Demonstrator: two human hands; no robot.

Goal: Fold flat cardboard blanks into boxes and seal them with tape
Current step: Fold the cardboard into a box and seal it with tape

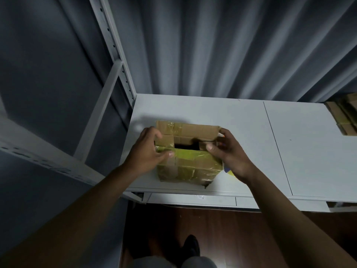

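Grey curtains hang behind a pale surface (222, 111), and on it, near its front edge, stands a small cardboard box (188, 151) patched with shiny yellowish tape. Its top flaps are folded nearly shut, leaving a dark gap in the middle. At the box's left side the left hand (144, 151) curls round the corner, fingers on the far flap and thumb pressing the near flap down. At the box's right side the right hand (228, 151) holds the top edge, thumb laid over the flap by the gap, fingers wrapped behind. Both hands are thus closed on the box. Something yellow and blue peeks out beside the box under the right wrist; I cannot tell what it is. The box looks light and fairly stiff, yet its tape is slick, so bare cardboard at the corners and flap edges seems the surest hold. More cardboard (343, 117) lies well to the right of the box.
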